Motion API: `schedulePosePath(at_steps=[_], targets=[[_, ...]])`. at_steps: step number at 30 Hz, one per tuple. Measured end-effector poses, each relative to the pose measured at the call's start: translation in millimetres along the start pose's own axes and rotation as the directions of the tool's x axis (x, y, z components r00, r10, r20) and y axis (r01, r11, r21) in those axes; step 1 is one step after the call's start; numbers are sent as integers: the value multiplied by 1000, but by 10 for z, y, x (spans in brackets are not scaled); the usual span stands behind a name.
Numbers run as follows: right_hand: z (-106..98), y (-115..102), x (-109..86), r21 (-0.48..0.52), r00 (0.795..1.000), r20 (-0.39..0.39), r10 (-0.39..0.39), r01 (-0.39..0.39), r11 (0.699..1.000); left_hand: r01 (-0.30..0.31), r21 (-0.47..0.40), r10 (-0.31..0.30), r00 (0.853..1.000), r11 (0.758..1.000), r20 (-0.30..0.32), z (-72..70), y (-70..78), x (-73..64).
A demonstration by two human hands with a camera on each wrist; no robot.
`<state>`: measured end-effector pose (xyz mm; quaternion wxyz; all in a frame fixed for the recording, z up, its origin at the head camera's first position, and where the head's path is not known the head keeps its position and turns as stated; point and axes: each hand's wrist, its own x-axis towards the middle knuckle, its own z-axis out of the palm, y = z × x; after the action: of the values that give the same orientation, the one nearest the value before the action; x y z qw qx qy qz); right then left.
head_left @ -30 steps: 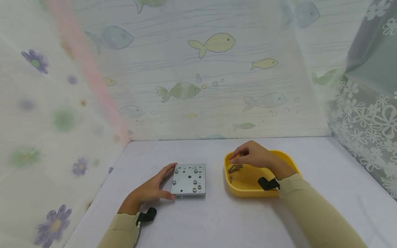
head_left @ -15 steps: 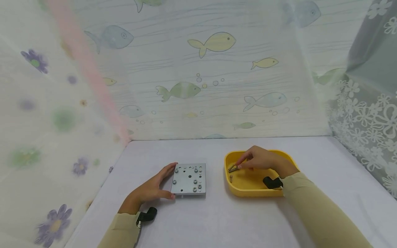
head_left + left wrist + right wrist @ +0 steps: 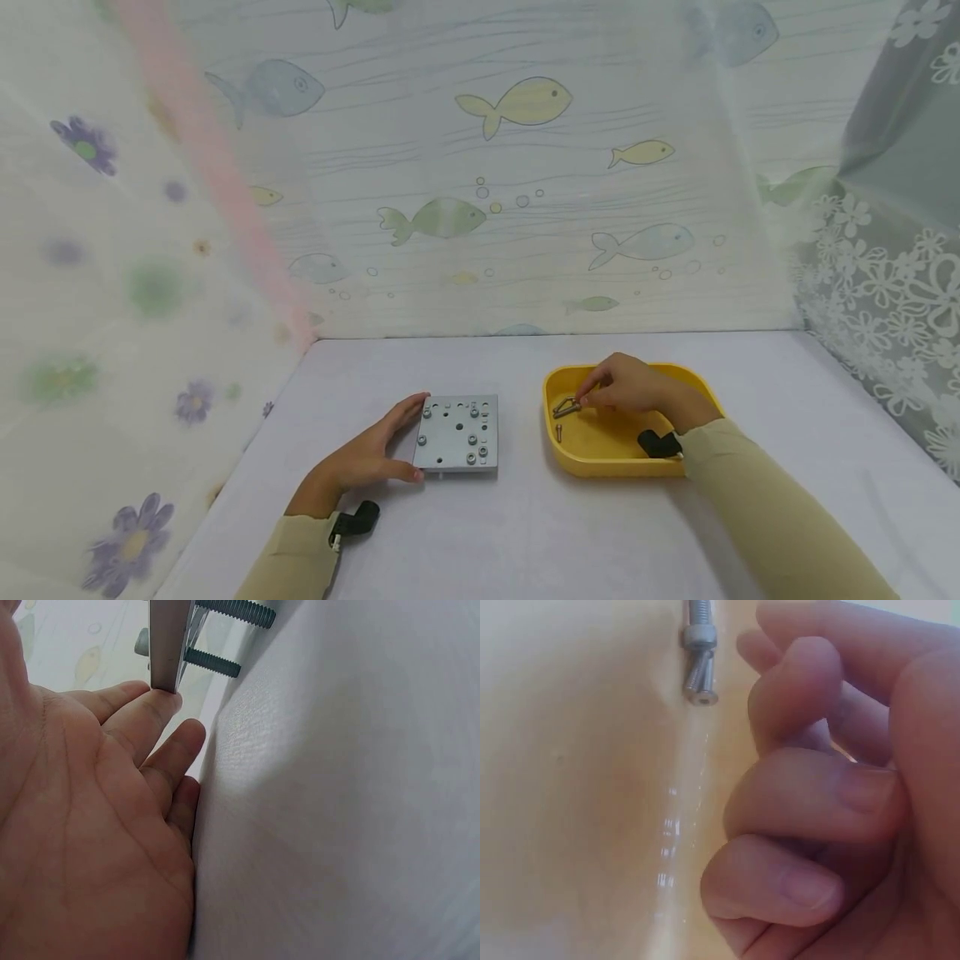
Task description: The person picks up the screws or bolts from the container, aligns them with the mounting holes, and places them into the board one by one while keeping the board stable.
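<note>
My left hand (image 3: 358, 457) holds a square silver metal plate (image 3: 447, 446) by its left side, thumb at the near corner and index finger at the far one. Several socket-head screws sit in holes in the plate. In the left wrist view, threaded screw shanks (image 3: 214, 662) stick out below the plate edge (image 3: 168, 645), close over the table. Inside the yellow tray my right hand (image 3: 633, 385) reaches to a small cluster of screws (image 3: 566, 407), thumb and index fingertips right beside them. Its other fingers (image 3: 769, 889) are curled; whether it pinches a screw I cannot tell.
The yellow tray (image 3: 622, 468) stands right of the plate on a white-covered table (image 3: 517, 525). A separate small screw (image 3: 558, 433) lies near the tray's left wall. Patterned curtains (image 3: 525, 183) enclose the back and both sides.
My right hand has come down to the screws in the tray and shifted slightly right and nearer. The left hand and the plate stay where they were.
</note>
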<state>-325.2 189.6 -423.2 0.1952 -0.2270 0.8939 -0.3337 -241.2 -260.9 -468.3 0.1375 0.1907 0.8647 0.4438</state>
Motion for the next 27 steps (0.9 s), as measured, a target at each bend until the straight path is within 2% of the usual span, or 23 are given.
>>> schedulePosePath(at_steps=[7,21,27], targets=[[12,11,8,-1,1000,4,30,-30,1000,11,7,-11,1000,1000,0,-11,27,-11],[27,12,36,-29,999,-12,35,-35,999,25,3,-25,1000,1000,4,-4,40,-11],[42,30,58,-43,999,10,44,-43,998,32,3,-32,999,999,6,-6,57,-22]])
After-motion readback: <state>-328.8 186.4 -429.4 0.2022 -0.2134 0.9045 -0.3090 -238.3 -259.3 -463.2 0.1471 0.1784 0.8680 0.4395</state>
